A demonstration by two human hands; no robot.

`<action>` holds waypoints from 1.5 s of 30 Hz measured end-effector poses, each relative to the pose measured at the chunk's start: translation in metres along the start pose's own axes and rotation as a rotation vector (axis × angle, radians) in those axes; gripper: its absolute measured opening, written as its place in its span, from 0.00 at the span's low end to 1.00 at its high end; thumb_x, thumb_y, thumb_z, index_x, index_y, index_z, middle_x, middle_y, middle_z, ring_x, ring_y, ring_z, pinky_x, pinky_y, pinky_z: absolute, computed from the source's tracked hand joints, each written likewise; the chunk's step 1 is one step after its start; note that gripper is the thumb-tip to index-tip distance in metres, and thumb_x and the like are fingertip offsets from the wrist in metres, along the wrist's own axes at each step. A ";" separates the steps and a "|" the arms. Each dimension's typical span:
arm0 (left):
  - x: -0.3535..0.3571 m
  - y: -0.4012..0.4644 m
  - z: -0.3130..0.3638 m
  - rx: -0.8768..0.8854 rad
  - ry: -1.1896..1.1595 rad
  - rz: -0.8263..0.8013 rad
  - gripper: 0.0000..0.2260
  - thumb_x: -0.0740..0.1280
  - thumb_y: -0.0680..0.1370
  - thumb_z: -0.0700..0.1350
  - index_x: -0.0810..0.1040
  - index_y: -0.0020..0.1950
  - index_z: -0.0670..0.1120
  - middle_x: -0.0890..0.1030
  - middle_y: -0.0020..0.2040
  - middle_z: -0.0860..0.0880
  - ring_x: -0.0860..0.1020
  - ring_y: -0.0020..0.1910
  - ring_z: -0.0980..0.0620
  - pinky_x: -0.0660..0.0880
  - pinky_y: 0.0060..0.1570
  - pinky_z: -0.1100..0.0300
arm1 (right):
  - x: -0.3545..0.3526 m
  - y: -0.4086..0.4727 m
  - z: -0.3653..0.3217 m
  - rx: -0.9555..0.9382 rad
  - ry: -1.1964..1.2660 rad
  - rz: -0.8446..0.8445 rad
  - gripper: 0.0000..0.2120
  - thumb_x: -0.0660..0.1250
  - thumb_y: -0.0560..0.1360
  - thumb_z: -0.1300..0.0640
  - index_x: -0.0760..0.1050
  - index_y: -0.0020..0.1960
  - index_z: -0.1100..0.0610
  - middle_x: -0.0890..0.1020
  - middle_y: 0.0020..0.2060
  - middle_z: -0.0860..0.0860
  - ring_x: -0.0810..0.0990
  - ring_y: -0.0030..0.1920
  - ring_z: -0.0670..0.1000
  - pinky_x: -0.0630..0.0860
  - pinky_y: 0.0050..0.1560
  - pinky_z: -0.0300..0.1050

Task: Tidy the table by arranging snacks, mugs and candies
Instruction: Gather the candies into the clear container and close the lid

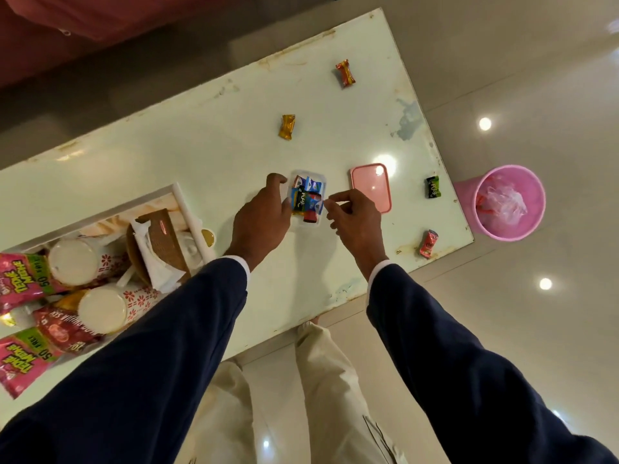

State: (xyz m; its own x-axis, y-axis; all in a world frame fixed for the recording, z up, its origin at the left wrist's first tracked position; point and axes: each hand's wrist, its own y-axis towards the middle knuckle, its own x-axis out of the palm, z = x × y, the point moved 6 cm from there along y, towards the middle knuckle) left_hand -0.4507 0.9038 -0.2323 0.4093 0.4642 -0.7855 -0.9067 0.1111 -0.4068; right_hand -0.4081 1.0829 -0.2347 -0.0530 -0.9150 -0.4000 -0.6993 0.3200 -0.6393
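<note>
Head view. A pale glass-topped table (207, 145) runs diagonally across the frame, its edges stained and chipped, ceiling lights glaring off the top. Glossy cream floor tiles (536, 329) fill the right side; a dull red sofa (67, 21) sits in the upper left corner.

At frame centre, a small clear box (313, 182) holds several wrapped candies. The left hand (261, 219) grips the box's left edge with curled fingers. The right hand (355, 216) hangs just right of the box, thumb and forefinger pressed together; whether they hold anything I cannot tell.

A pink lid (371, 187) lies just right of the box. Loose candies: gold (287, 127) above centre, red-orange (345, 73) toward the top, green (432, 187) and red (428, 244) near the table's right edge.

At lower left, a white tray (181, 199) holds two mugs (97, 309), snack packets (23, 283) and a brown tissue box (165, 239).

A pink bin (502, 229) stands on the floor at right.
</note>
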 end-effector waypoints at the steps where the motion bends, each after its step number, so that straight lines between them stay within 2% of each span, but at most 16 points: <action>1: -0.001 0.000 -0.006 -0.012 -0.021 0.003 0.16 0.60 0.83 0.46 0.65 0.70 0.47 0.79 0.45 0.50 0.74 0.38 0.52 0.60 0.27 0.63 | -0.004 0.001 0.003 -0.006 -0.008 0.007 0.10 0.68 0.79 0.51 0.78 0.55 0.57 0.85 0.39 0.52 0.82 0.35 0.47 0.75 0.32 0.36; 5: -0.008 0.013 -0.016 -0.006 -0.069 0.022 0.14 0.61 0.81 0.43 0.69 0.68 0.48 0.79 0.50 0.48 0.77 0.42 0.48 0.67 0.33 0.58 | -0.016 0.011 0.007 -0.044 -0.030 0.027 0.07 0.66 0.79 0.55 0.78 0.51 0.58 0.85 0.38 0.53 0.81 0.34 0.46 0.73 0.31 0.30; 8: -0.012 0.038 -0.017 0.039 -0.095 -0.002 0.16 0.63 0.80 0.42 0.70 0.68 0.49 0.77 0.59 0.47 0.79 0.50 0.45 0.76 0.44 0.50 | -0.026 0.040 -0.010 -0.107 -0.083 0.071 0.05 0.66 0.79 0.55 0.79 0.50 0.55 0.84 0.40 0.51 0.82 0.38 0.49 0.79 0.39 0.37; 10: -0.015 0.063 -0.015 0.117 -0.021 -0.016 0.19 0.64 0.80 0.41 0.70 0.70 0.51 0.74 0.64 0.46 0.80 0.55 0.43 0.78 0.51 0.45 | -0.029 0.067 -0.034 -0.207 -0.126 0.096 0.05 0.65 0.78 0.57 0.80 0.51 0.55 0.84 0.45 0.50 0.83 0.44 0.50 0.79 0.46 0.40; 13: -0.015 0.096 -0.005 0.239 0.177 -0.051 0.22 0.64 0.80 0.42 0.69 0.74 0.53 0.70 0.71 0.47 0.78 0.57 0.40 0.77 0.53 0.43 | -0.024 0.109 -0.076 -0.382 -0.242 0.104 0.10 0.65 0.76 0.62 0.78 0.56 0.56 0.80 0.52 0.52 0.80 0.48 0.50 0.76 0.49 0.35; 15: -0.010 0.112 0.002 0.276 0.295 -0.092 0.22 0.63 0.81 0.45 0.68 0.76 0.53 0.68 0.72 0.46 0.75 0.58 0.39 0.74 0.55 0.44 | -0.020 0.137 -0.098 -0.467 -0.353 0.095 0.17 0.65 0.75 0.64 0.75 0.63 0.57 0.75 0.58 0.54 0.79 0.50 0.52 0.79 0.54 0.44; 17: -0.006 0.123 0.008 0.305 0.438 -0.104 0.20 0.62 0.82 0.48 0.69 0.75 0.51 0.69 0.70 0.44 0.74 0.58 0.39 0.73 0.54 0.45 | -0.016 0.161 -0.115 -0.547 -0.492 0.087 0.25 0.65 0.74 0.63 0.70 0.71 0.55 0.71 0.64 0.57 0.78 0.56 0.59 0.79 0.57 0.53; 21: -0.004 0.128 0.014 0.354 0.529 -0.052 0.12 0.63 0.82 0.47 0.73 0.64 0.46 0.76 0.60 0.44 0.77 0.53 0.40 0.71 0.49 0.49 | -0.009 0.191 -0.127 -0.603 -0.822 -0.004 0.35 0.64 0.73 0.64 0.60 0.79 0.52 0.61 0.76 0.57 0.68 0.69 0.65 0.76 0.58 0.56; 25: -0.002 0.113 -0.005 0.274 0.437 -0.030 0.09 0.68 0.80 0.49 0.74 0.54 0.46 0.77 0.50 0.43 0.78 0.44 0.40 0.72 0.43 0.50 | -0.007 0.206 -0.122 -0.611 -1.026 -0.065 0.31 0.64 0.74 0.64 0.63 0.76 0.57 0.65 0.71 0.59 0.68 0.66 0.64 0.77 0.59 0.61; 29: -0.002 0.091 -0.027 0.155 0.400 -0.019 0.05 0.65 0.79 0.45 0.72 0.51 0.46 0.78 0.45 0.45 0.78 0.38 0.41 0.72 0.42 0.50 | -0.003 0.198 -0.109 -0.673 -0.913 -0.061 0.17 0.72 0.72 0.62 0.76 0.60 0.61 0.72 0.59 0.59 0.77 0.54 0.61 0.80 0.51 0.56; 32: -0.001 0.077 -0.035 0.073 0.367 -0.060 0.03 0.63 0.78 0.42 0.70 0.49 0.46 0.78 0.43 0.47 0.78 0.38 0.43 0.73 0.46 0.48 | -0.003 0.189 -0.096 -0.626 -0.822 -0.048 0.05 0.70 0.74 0.60 0.79 0.49 0.61 0.76 0.53 0.57 0.80 0.44 0.59 0.78 0.44 0.48; 34: -0.003 0.068 -0.040 -0.017 0.195 -0.059 0.04 0.63 0.77 0.42 0.68 0.48 0.47 0.79 0.43 0.50 0.78 0.39 0.45 0.73 0.47 0.48 | -0.008 0.183 -0.088 -0.546 -0.655 0.013 0.03 0.68 0.74 0.61 0.78 0.45 0.61 0.79 0.48 0.56 0.79 0.43 0.55 0.77 0.43 0.47; 36: -0.008 0.055 -0.039 -0.114 -0.097 -0.026 0.06 0.65 0.77 0.41 0.68 0.48 0.48 0.81 0.47 0.53 0.78 0.40 0.50 0.73 0.44 0.52 | -0.015 0.167 -0.079 -0.417 -0.341 0.038 0.05 0.70 0.72 0.63 0.75 0.45 0.58 0.81 0.43 0.51 0.79 0.42 0.50 0.78 0.43 0.47; 39: -0.014 0.030 -0.020 -0.103 -0.414 0.040 0.09 0.66 0.79 0.38 0.69 0.54 0.48 0.82 0.52 0.54 0.79 0.40 0.59 0.73 0.43 0.61 | -0.019 0.130 -0.062 -0.221 0.029 0.001 0.12 0.71 0.70 0.62 0.74 0.50 0.52 0.85 0.41 0.49 0.85 0.42 0.50 0.83 0.46 0.49; 42: -0.006 0.009 -0.006 -0.077 -0.462 0.008 0.15 0.67 0.79 0.38 0.70 0.62 0.50 0.82 0.47 0.53 0.81 0.40 0.60 0.70 0.37 0.73 | -0.013 0.084 -0.050 -0.185 0.077 -0.100 0.12 0.73 0.70 0.61 0.79 0.51 0.51 0.86 0.41 0.47 0.86 0.41 0.45 0.83 0.46 0.46; 45: 0.006 0.000 -0.004 -0.083 -0.400 -0.030 0.14 0.68 0.80 0.42 0.71 0.63 0.51 0.83 0.45 0.53 0.82 0.42 0.55 0.72 0.38 0.71 | -0.001 0.051 -0.044 -0.233 -0.005 -0.118 0.08 0.75 0.72 0.62 0.81 0.51 0.57 0.85 0.42 0.49 0.85 0.41 0.48 0.83 0.42 0.42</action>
State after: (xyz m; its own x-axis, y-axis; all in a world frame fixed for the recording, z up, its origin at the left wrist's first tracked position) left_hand -0.4474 0.9032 -0.2386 0.3492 0.7688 -0.5358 -0.8768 0.0663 -0.4762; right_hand -0.4752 1.0894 -0.2377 0.0418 -0.9413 -0.3350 -0.8456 0.1453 -0.5136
